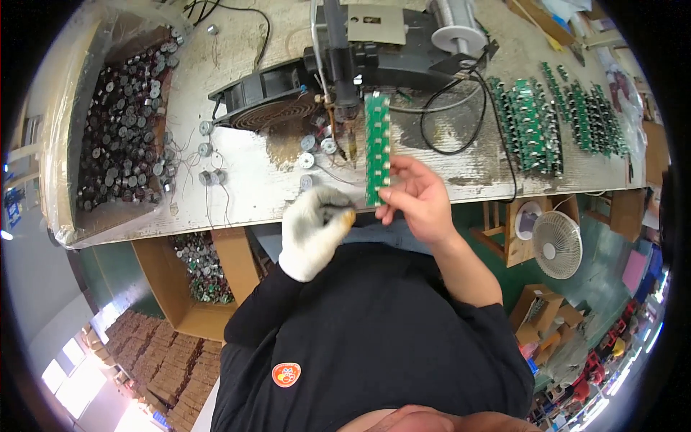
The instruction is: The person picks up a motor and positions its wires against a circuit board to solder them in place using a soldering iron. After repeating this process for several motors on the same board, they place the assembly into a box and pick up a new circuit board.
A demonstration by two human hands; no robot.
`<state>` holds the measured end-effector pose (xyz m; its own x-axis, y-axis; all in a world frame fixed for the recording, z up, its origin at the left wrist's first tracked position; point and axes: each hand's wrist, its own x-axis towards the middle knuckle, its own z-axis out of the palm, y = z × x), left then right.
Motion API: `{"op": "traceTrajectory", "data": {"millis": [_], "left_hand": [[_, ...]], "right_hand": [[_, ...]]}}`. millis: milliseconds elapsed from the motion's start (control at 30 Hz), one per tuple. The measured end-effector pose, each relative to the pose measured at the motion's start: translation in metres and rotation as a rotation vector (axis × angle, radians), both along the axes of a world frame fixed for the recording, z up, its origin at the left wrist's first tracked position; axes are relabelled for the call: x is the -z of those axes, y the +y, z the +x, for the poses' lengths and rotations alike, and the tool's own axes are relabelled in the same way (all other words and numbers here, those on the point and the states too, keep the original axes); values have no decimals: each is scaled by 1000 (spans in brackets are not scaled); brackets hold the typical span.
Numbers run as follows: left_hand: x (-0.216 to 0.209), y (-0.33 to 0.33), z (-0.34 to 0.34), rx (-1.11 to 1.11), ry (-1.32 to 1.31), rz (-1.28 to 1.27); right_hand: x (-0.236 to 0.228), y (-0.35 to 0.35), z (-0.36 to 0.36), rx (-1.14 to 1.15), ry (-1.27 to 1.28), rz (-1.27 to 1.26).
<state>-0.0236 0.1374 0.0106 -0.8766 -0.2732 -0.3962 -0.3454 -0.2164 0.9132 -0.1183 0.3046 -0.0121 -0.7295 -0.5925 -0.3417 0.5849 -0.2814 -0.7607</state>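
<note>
In my right hand [419,200] is a long green circuit board strip [377,147], gripped between thumb and fingers near its lower end and held upright over the front of the bench. My left hand [314,229], in a white glove with a stained fingertip, is closed just left of the strip's lower end; what its fingers hold, if anything, is hidden. Beyond my hands a soldering tool [347,108] points down on its stand, beside the strip's upper part. Several small round motors [307,160] with thin wires lie to its left.
A plastic-lined box of motors [126,129] fills the bench's left. A black fan [277,108] and a solder spool [458,36] stand at the back. Stacked green boards [529,126] lie right, past a looped black cable [425,137]. Below are a carton [162,288] and a white fan [556,245].
</note>
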Motion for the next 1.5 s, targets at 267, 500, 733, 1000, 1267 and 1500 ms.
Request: {"op": "traceTrajectory", "data": {"millis": [267, 500, 733, 1000, 1267, 1500], "left_hand": [[-6, 37, 15, 189, 557, -1072], [-7, 73, 6, 15, 665, -1111], [-41, 108, 28, 194, 471, -14], [-57, 107, 13, 200, 531, -31], [-80, 123, -48, 275, 470, -145], [-41, 130, -116, 85, 349, 363]], "right_hand": [[-17, 48, 47, 29, -57, -8], [-52, 65, 105, 58, 246, 27], [-45, 94, 71, 343, 428, -180], [-51, 99, 56, 333, 514, -78], [-53, 100, -12, 321, 300, -290], [-24, 86, -76, 368, -217, -472]]}}
